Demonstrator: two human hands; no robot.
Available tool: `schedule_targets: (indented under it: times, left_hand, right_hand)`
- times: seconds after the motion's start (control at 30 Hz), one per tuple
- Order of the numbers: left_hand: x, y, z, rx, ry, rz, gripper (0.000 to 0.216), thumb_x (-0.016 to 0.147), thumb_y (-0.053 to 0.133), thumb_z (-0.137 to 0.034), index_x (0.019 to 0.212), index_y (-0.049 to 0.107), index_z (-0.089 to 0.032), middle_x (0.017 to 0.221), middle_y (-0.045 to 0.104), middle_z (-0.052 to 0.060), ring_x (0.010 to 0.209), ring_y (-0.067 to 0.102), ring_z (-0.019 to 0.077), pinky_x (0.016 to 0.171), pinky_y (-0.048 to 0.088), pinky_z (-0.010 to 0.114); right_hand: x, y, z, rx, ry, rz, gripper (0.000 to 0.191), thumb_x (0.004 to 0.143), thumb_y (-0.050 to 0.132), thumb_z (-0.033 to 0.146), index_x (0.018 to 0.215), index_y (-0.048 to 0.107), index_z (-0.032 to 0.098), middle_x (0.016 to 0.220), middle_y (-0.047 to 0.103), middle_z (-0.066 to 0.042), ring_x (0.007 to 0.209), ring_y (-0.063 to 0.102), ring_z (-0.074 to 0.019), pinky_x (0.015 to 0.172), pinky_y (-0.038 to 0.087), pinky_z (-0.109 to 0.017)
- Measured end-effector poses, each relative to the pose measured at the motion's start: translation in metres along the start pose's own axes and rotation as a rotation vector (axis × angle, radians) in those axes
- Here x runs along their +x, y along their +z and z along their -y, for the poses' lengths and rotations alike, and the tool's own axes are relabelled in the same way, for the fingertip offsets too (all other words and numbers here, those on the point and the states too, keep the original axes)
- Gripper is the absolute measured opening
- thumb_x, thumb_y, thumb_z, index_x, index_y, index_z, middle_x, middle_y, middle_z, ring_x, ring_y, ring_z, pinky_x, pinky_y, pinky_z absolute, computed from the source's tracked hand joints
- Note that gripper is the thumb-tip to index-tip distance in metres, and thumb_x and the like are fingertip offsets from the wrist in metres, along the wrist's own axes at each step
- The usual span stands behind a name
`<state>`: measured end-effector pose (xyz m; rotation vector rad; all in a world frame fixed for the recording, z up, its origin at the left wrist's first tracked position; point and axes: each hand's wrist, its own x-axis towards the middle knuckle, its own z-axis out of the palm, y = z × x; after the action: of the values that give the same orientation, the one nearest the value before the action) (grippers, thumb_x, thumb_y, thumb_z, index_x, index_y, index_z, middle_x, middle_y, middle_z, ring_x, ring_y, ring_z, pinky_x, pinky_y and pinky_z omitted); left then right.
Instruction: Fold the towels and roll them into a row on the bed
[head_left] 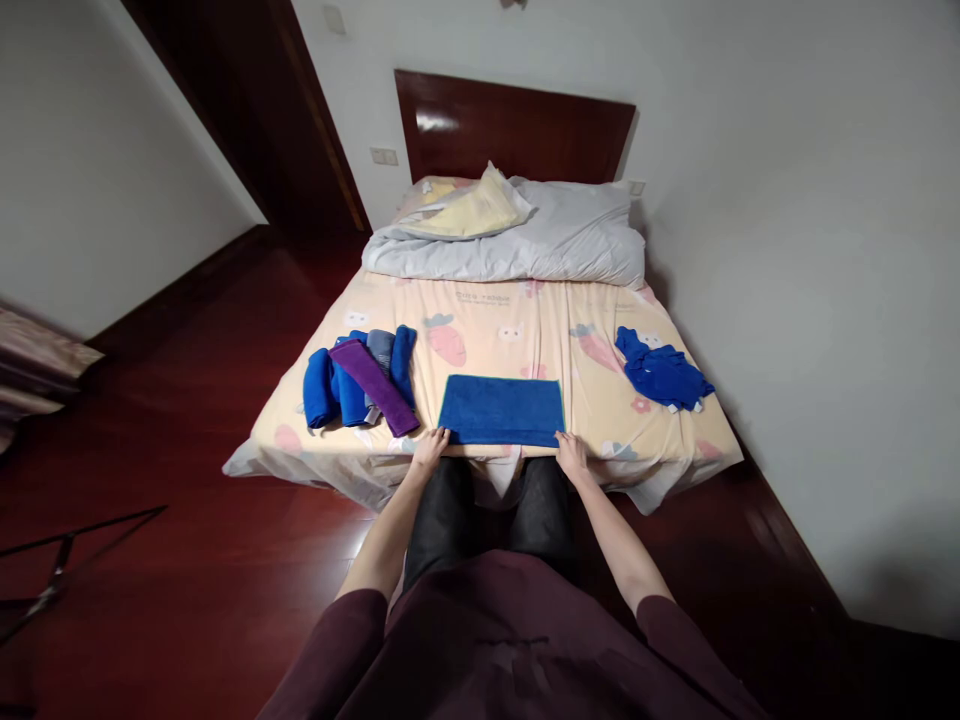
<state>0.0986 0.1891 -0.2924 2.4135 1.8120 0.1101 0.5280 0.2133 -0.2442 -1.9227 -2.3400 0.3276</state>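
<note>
A blue towel with a thin green edge lies flat on the bed's near side, its front edge turned over in a narrow strip. My left hand pinches its near left corner. At the near right corner, my right hand grips the towel in the same way. Left of it lies a group of rolled blue towels, with a grey rolled towel among them. A purple folded towel rests slantwise on top. On the right sits a crumpled heap of blue towels with white tags showing.
The bed has a cream sheet printed with strawberries and carrots. A grey quilt is bunched before the dark wooden headboard. A black metal frame stands on the red floor at the left. A wall runs along the right.
</note>
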Motion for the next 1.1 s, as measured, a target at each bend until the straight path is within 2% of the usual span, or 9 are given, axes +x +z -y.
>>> schedule_targets:
  times: [0.13,0.33,0.47,0.6,0.7,0.8,0.9,1.0,1.1]
  left_hand:
    - [0.007,-0.007,-0.006,0.026,0.004,0.036,0.056,0.081,0.052,-0.003,0.136,0.06,-0.012,0.13,0.062,0.024,0.119,0.061,0.0353,0.105,0.046,0.052]
    - [0.013,-0.017,-0.006,0.001,0.008,0.041,0.051,0.082,0.055,-0.008,0.132,0.063,-0.016,0.112,0.066,0.02,0.109,0.063,0.0337,0.102,0.047,0.05]
    - [0.006,-0.024,-0.005,-0.043,0.011,0.03,0.051,0.084,0.053,-0.008,0.133,0.062,-0.019,0.117,0.066,0.021,0.11,0.063,0.0331,0.103,0.046,0.05]
    - [-0.008,-0.032,-0.005,-0.075,0.011,0.032,0.052,0.082,0.053,-0.005,0.13,0.065,-0.02,0.126,0.067,0.02,0.114,0.063,0.0318,0.104,0.045,0.048]
    - [-0.02,-0.036,-0.006,-0.125,-0.01,0.03,0.047,0.083,0.05,-0.004,0.125,0.068,-0.019,0.119,0.071,0.017,0.114,0.064,0.0293,0.104,0.046,0.043]
    - [-0.03,-0.036,-0.006,-0.265,-0.095,-0.031,0.044,0.085,0.046,-0.006,0.12,0.07,-0.017,0.11,0.073,0.014,0.108,0.067,0.0256,0.101,0.049,0.038]
    - [-0.032,-0.035,-0.007,-0.496,-0.177,-0.132,0.039,0.084,0.046,-0.009,0.113,0.072,-0.016,0.111,0.074,0.012,0.106,0.069,0.0231,0.1,0.052,0.036]
    - [-0.029,-0.035,-0.008,-0.67,-0.236,-0.223,0.036,0.081,0.047,-0.011,0.107,0.071,-0.017,0.11,0.075,0.01,0.106,0.07,0.023,0.1,0.053,0.037]
    - [-0.023,-0.035,-0.009,-0.776,-0.288,-0.254,0.034,0.077,0.049,-0.013,0.103,0.07,-0.017,0.108,0.076,0.009,0.103,0.071,0.0231,0.097,0.055,0.037]
  right_hand:
    - [0.003,-0.001,0.006,-0.001,0.02,0.003,0.054,0.09,0.047,0.003,0.14,0.062,0.017,0.132,0.069,-0.018,0.127,0.06,-0.0269,0.111,0.044,-0.037]
    - [0.007,-0.004,0.009,0.019,0.093,0.012,0.048,0.093,0.042,0.004,0.131,0.069,0.017,0.122,0.071,-0.02,0.12,0.063,-0.0285,0.103,0.047,-0.036]
    - [0.004,-0.005,0.008,0.049,0.146,0.007,0.044,0.095,0.044,0.008,0.128,0.07,0.019,0.123,0.069,-0.018,0.11,0.066,-0.0252,0.098,0.048,-0.032]
    - [-0.005,-0.005,0.002,0.113,0.135,-0.007,0.045,0.091,0.048,0.004,0.125,0.073,0.02,0.121,0.07,-0.015,0.109,0.067,-0.0231,0.099,0.048,-0.03]
    - [-0.012,-0.006,-0.007,0.197,0.097,-0.016,0.047,0.085,0.049,-0.001,0.12,0.075,0.018,0.118,0.072,-0.014,0.107,0.069,-0.0217,0.101,0.049,-0.03]
    - [-0.016,-0.008,-0.019,0.31,0.048,-0.037,0.045,0.083,0.051,0.0,0.114,0.077,0.018,0.12,0.073,-0.01,0.113,0.068,-0.0194,0.106,0.049,-0.031]
    - [-0.016,-0.01,-0.026,0.427,0.021,-0.075,0.041,0.082,0.052,0.003,0.11,0.078,0.02,0.12,0.075,-0.007,0.117,0.068,-0.0183,0.111,0.048,-0.034]
    - [-0.013,-0.01,-0.026,0.54,0.023,-0.118,0.039,0.08,0.053,0.005,0.107,0.078,0.019,0.117,0.077,-0.007,0.114,0.07,-0.0186,0.109,0.051,-0.036]
    - [-0.009,-0.007,-0.023,0.647,0.029,-0.144,0.039,0.078,0.052,0.008,0.106,0.077,0.018,0.115,0.078,-0.008,0.111,0.072,-0.0194,0.104,0.054,-0.036]
